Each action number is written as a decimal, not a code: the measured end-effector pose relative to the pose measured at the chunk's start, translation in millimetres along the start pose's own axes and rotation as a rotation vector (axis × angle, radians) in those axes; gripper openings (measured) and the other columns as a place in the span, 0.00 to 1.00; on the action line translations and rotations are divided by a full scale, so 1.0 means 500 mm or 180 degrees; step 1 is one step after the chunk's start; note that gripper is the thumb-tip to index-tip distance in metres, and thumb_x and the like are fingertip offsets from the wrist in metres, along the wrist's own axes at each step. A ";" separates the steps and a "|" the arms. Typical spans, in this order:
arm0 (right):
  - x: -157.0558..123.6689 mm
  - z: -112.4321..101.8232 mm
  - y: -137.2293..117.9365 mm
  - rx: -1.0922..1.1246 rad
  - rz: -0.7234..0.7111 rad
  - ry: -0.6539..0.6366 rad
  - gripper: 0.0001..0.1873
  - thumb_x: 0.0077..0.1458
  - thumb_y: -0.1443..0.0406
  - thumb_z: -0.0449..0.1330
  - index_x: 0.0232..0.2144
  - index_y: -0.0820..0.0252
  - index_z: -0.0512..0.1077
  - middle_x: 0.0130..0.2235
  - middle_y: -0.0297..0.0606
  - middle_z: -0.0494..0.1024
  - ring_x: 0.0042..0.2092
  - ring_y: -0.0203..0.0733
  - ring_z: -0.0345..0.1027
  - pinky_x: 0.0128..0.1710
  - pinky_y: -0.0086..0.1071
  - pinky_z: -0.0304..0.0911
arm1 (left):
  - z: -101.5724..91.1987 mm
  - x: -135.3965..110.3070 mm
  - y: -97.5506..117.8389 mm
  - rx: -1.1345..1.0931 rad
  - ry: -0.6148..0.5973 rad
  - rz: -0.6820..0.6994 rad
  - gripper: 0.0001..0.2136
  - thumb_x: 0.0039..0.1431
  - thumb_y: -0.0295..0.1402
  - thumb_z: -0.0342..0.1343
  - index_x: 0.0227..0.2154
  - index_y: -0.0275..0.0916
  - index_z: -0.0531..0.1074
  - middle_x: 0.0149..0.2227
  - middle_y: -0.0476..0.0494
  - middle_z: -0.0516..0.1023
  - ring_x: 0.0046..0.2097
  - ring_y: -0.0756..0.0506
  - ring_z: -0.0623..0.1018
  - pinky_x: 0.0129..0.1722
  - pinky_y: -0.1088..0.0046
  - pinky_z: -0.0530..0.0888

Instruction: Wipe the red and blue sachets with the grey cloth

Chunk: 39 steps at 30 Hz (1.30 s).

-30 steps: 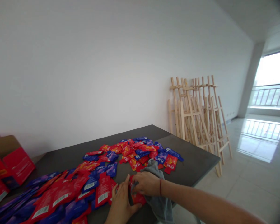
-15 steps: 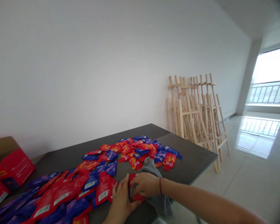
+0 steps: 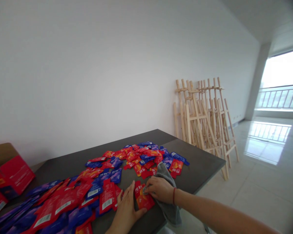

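A red packet (image 3: pixel 143 196) with an orange picture lies flat near the front edge of the dark table. My left hand (image 3: pixel 127 206) rests along its left side, fingers stretched out and apart, the thumb at the packet's lower edge. Bunched in the closed fingers of my right hand (image 3: pixel 161 189) is a grey cloth (image 3: pixel 171 210), pressed at the packet's right side. Part of the cloth hangs over the table edge. More red packets (image 3: pixel 107 196) lie just left of my left hand.
Red and blue packets (image 3: pixel 146 157) are heaped beyond my hands, and a larger pile (image 3: pixel 63 203) spreads to the left. An opened red carton (image 3: pixel 17 174) stands at the far left. Wooden easels (image 3: pixel 200 117) lean on the wall past the table (image 3: pixel 197 162).
My right hand and the cloth have slid right across the packet, uncovering its printed front. My left hand has stayed almost in place.
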State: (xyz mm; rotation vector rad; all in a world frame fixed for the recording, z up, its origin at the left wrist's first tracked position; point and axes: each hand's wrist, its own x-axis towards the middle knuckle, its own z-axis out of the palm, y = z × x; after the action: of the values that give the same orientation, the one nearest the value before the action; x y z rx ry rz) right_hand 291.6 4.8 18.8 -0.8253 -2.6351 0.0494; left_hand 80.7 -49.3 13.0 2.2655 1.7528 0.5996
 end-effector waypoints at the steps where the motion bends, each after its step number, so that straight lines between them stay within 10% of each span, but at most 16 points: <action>1: 0.000 0.001 -0.001 -0.0019 0.0001 0.0005 0.14 0.61 0.68 0.55 0.45 0.56 0.77 0.45 0.40 0.76 0.46 0.45 0.67 0.47 0.36 0.61 | -0.001 0.000 0.002 0.0008 -0.0013 -0.0010 0.43 0.44 0.37 0.58 0.65 0.35 0.50 0.64 0.34 0.62 0.65 0.38 0.60 0.65 0.50 0.48; 10: -0.039 -0.013 0.002 -0.0057 -0.0559 -0.0228 0.15 0.61 0.65 0.54 0.47 0.52 0.76 0.47 0.37 0.76 0.47 0.44 0.67 0.48 0.36 0.61 | 0.001 0.000 -0.001 -0.0040 0.0003 0.0033 0.44 0.43 0.38 0.59 0.64 0.33 0.49 0.64 0.33 0.62 0.66 0.38 0.60 0.65 0.51 0.49; 28: 0.130 0.044 -0.002 -0.0623 0.0617 -0.0169 0.13 0.62 0.68 0.52 0.38 0.64 0.77 0.38 0.46 0.77 0.42 0.47 0.70 0.39 0.34 0.65 | 0.011 0.007 -0.006 -0.0084 -0.0054 0.0012 0.48 0.43 0.38 0.58 0.66 0.32 0.44 0.62 0.33 0.65 0.64 0.35 0.63 0.64 0.52 0.53; 39: 0.083 0.023 0.003 -0.0305 -0.0235 -0.0337 0.12 0.58 0.69 0.57 0.42 0.54 0.78 0.46 0.32 0.78 0.47 0.42 0.68 0.46 0.29 0.62 | 0.013 0.008 -0.010 -0.0098 -0.0103 0.0016 0.48 0.43 0.37 0.56 0.67 0.31 0.41 0.64 0.31 0.62 0.64 0.35 0.62 0.63 0.51 0.53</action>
State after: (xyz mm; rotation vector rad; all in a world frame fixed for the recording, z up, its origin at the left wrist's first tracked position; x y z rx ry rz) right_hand 256.6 29.9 22.2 -0.7750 -2.7841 -0.0549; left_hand 80.0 -43.5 6.1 2.2471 1.7116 0.5836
